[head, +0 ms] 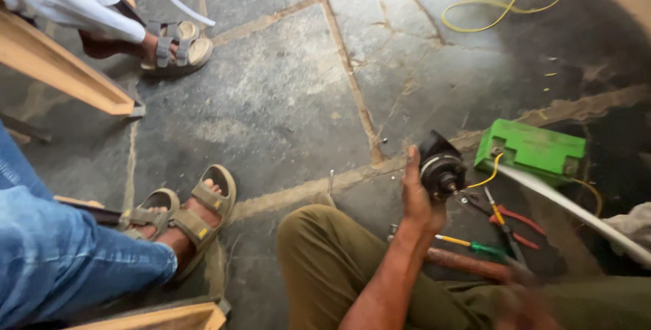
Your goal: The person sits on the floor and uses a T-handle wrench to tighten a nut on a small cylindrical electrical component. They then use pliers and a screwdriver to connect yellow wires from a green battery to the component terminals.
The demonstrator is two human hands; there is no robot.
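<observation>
Stone-slab floor (291,92) under me, grey with sandy joints. A green box-shaped battery (531,148) sat to my right, a thin yellow wire (489,175) touching its near corner. Red-handled pliers (519,225) lay just beside a green-and-yellow screwdriver (475,245). A loose yellow cable (505,8) curled at the far edge. Two other people's sandalled feet (186,218) (173,45) rested nearby. A white pipe (583,215), possibly plastic, crossed at right.

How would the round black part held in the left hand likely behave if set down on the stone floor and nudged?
The round black part looks metal and rigid, so probably heavy for its size. Its round body could roll on the floor. The left hand grips it firmly.
</observation>
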